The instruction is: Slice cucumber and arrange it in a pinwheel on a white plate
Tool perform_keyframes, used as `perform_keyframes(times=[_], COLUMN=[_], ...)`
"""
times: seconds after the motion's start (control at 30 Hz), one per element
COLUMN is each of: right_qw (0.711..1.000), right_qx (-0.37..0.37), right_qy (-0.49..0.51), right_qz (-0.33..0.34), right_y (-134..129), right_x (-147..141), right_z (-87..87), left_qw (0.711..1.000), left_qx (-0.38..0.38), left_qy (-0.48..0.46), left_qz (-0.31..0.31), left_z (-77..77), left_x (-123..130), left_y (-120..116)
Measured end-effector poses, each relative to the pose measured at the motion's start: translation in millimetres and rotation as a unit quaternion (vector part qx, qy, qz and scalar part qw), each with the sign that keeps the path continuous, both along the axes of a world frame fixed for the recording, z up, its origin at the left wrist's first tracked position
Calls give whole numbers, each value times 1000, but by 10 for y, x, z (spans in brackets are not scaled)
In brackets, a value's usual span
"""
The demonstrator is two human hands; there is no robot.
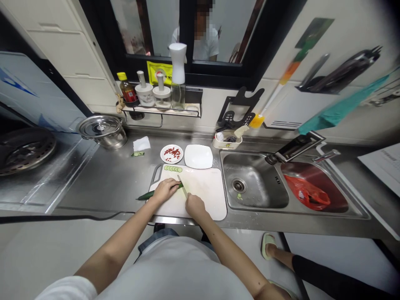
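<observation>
Long dark-green cucumber (145,196) lies toward nine o'clock on the white rectangular cutting board (208,191), one end past its edge over the grey metal desk (103,179). Left hand (166,190): grip pressed over cucumber. Right hand (195,206): grip wrapped round narrow-bladed knife (183,188). Round pale-green slices (173,168), eleven o'clock. Advisable: fingertips tucked, blade upright, thickness even.

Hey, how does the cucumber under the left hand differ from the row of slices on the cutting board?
The cucumber is long and dark green, while the slices are pale green rounds. The cucumber sticks out past the left edge of the cutting board, whereas the slices line up near its far edge. The left hand steadies the cucumber; the slices lie untouched. Both are green.
</observation>
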State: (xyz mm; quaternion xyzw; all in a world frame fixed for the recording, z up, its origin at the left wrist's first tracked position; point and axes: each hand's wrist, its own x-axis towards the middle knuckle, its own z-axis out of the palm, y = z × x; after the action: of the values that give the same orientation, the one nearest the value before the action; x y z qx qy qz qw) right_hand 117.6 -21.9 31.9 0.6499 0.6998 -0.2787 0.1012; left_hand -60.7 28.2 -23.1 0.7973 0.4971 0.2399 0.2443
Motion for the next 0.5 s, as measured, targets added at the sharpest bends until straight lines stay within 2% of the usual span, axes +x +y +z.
perform_keyframes(times=[0.5], right_qw=[1000], right_qx=[28], right_qy=[10], right_qz=[-1], right_y=[67], right_x=[-68], right_z=[-112], left_qw=[1000], left_qx=[-2], left_qy=[4], left_qz=[10], left_z=[-33], left_x=[1], left_y=[-10])
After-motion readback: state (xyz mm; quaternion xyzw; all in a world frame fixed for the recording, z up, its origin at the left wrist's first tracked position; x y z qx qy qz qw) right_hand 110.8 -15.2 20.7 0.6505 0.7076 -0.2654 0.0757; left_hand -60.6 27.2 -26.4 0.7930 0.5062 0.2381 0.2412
